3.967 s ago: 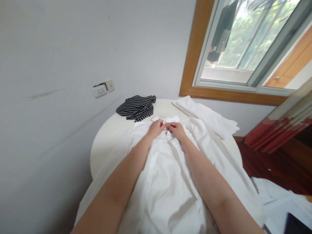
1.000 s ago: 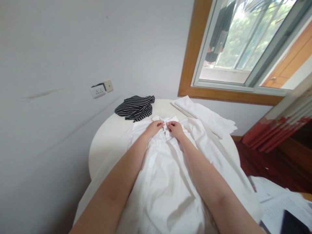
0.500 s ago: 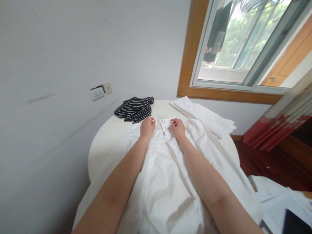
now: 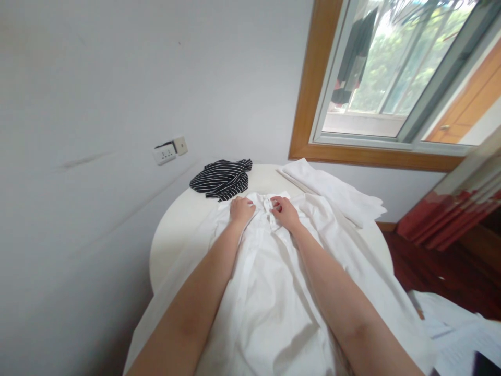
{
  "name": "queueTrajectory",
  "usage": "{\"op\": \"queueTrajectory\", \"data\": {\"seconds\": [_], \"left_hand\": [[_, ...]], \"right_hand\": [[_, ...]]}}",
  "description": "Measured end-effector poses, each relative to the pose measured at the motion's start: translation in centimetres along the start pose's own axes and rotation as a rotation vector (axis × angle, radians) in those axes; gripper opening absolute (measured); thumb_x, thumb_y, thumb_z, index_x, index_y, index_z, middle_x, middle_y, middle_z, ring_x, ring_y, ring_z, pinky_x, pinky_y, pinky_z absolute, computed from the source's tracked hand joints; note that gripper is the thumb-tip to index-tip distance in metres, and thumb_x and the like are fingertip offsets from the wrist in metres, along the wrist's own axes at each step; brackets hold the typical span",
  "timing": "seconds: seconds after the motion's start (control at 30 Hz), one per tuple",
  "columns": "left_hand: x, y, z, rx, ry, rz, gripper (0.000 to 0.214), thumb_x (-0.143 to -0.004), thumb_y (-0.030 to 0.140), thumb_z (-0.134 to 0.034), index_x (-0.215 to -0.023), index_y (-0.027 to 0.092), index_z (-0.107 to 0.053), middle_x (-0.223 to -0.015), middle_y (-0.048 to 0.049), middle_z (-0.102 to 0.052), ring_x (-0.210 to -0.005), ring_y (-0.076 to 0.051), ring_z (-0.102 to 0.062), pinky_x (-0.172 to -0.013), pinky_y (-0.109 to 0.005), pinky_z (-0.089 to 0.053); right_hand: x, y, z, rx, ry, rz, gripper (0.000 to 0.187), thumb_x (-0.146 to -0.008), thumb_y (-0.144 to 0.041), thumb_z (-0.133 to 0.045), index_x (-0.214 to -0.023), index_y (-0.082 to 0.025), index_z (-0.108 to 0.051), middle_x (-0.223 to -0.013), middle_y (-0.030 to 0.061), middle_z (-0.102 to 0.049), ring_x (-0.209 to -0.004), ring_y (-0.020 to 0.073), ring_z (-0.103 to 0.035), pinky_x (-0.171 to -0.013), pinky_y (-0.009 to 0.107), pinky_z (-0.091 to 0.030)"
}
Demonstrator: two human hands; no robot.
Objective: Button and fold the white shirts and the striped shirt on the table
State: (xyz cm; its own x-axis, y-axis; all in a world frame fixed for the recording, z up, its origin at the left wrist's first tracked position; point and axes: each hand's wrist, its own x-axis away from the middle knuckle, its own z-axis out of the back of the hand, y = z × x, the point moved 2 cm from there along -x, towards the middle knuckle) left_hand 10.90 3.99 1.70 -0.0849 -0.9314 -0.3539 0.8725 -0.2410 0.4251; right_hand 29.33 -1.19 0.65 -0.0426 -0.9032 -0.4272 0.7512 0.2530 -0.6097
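A long white garment [image 4: 274, 292] lies spread over the round table and hangs down towards me. My left hand [image 4: 242, 210] is closed on its far edge, left of the front opening; the fingertips are partly hidden by the back of the hand. On the other side of the opening, my right hand [image 4: 285, 212] has its thumb and fingers curled around the cloth close to the placket. A narrow gap of fabric separates the two hands. Just beyond my left hand sits a crumpled black cloth with white stripes [image 4: 221, 178].
A folded white cloth [image 4: 332, 190] rests at the back right of the white table [image 4: 172, 230]. The wall socket [image 4: 165, 153] is to the left, the window frame [image 4: 376, 155] behind. Papers [image 4: 465, 334] lie at the lower right, below a red curtain [image 4: 434, 219].
My right hand has shifted slightly left, closer to the front opening, and its fingers have changed their hold. My left hand has turned more palm-down. The whole view has moved slightly.
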Motion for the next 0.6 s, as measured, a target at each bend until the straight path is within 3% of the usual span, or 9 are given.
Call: {"op": "queueTrajectory", "data": {"seconds": [0.23, 0.33, 0.43, 0.6], "left_hand": [[-0.5, 0.7, -0.2, 0.062, -0.068, 0.182, 0.036, -0.080, 0.049, -0.059, -0.100, 0.022, -0.073, -0.114, -0.0107, -0.067, -0.111, -0.025, -0.058, -0.093, -0.033, -0.041], [-0.3, 1.3, -0.3, 0.077, -0.102, 0.192, 0.036, -0.081, 0.055, -0.055, -0.091, 0.025, -0.073, -0.110, -0.0087, -0.069, -0.107, -0.027, -0.059, -0.086, -0.036, -0.042], [-0.3, 1.7, -0.5, 0.170, -0.079, 0.183, 0.026, -0.083, 0.044, -0.055, -0.078, 0.022, -0.068, -0.095, -0.0067, -0.072, -0.099, -0.026, -0.062, -0.083, -0.035, -0.042], [-1.2, 1.4, -1.0, 0.651, 0.041, 0.247, 0.021, -0.087, 0.032, -0.046, -0.077, 0.018, -0.059, -0.074, -0.0023, -0.066, -0.077, -0.018, -0.066, -0.066, -0.025, -0.042]], "right_hand": [[0.1, -0.1, 0.0, -0.061, -0.009, 0.017, 0.036, -0.078, -0.018, -0.060, -0.114, -0.023, -0.059, -0.096, 0.0000, -0.059, -0.074, 0.0114, -0.055, -0.078, 0.025, -0.047], [0.1, -0.2, 0.0, -0.058, -0.013, 0.035, 0.032, -0.078, -0.017, -0.060, -0.109, -0.022, -0.062, -0.096, 0.0003, -0.059, -0.073, 0.0113, -0.055, -0.078, 0.024, -0.047], [0.1, -0.4, 0.0, -0.025, -0.023, 0.045, 0.028, -0.080, -0.017, -0.059, -0.107, -0.022, -0.067, -0.098, 0.0012, -0.059, -0.073, 0.0110, -0.056, -0.078, 0.024, -0.046], [0.3, -1.0, 0.3, 0.074, -0.042, 0.080, 0.030, -0.086, -0.018, -0.054, -0.112, -0.023, -0.069, -0.101, 0.0031, -0.058, -0.076, 0.0118, -0.056, -0.078, 0.023, -0.045]]}}
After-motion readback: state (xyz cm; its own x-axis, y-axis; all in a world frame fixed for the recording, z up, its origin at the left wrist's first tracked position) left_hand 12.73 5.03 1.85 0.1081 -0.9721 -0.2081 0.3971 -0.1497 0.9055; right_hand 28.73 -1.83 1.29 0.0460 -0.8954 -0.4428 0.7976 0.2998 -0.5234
